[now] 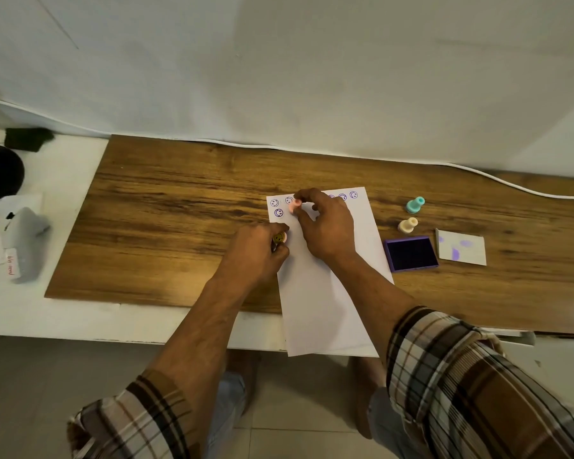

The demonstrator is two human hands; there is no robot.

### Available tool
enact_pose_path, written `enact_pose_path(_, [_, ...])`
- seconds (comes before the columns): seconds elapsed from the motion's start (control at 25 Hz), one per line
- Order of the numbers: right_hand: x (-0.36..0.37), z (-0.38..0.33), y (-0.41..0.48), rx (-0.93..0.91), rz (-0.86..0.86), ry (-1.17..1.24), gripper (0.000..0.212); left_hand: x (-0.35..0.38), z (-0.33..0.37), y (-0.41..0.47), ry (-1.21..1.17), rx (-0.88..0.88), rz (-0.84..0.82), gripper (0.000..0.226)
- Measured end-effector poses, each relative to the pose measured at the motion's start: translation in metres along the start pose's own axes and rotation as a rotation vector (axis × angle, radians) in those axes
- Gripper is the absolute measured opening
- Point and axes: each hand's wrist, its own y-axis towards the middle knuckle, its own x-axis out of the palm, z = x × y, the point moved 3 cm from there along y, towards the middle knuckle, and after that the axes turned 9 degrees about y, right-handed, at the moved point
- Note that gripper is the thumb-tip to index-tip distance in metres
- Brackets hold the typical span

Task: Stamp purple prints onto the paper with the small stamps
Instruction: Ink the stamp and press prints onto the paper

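From the head view, the right hand (325, 223) pinches one pink stamp (294, 206) in its grip on the paper (328, 293), beside five visible purple smiley prints (278, 212). Left of it, the left hand (257, 251) grips one yellow stamp (279, 237). Well right lie two loose stamps, teal (415, 204) and cream (407, 224), one purple ink pad (411, 254) and its lid (462, 247) on the tabletop (166, 207).

Being counted: stamps (294, 206) 4 | smiley prints (278, 212) 6 showing | paper (325, 293) 1 | ink pad (411, 254) 1 | hands (325, 223) 2
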Motion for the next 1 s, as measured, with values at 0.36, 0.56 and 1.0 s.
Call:
enact_pose_path(0.36, [0.000,0.000,0.002,-0.004,-0.032,-0.081,0.025,-0.001,0.001,0.000,0.035,-0.005,-0.006,0.044])
enact_pose_path(0.56, [-0.003,-0.005,0.008,-0.115,-0.094,-0.184,0.024,0.000,0.001,0.002,0.041,-0.014,-0.012,0.044])
enact_pose_path(1.0, [0.003,-0.019,0.015,-0.169,-0.122,-0.361,0.029,-0.001,0.003,0.001,0.037,-0.031,-0.006,0.043])
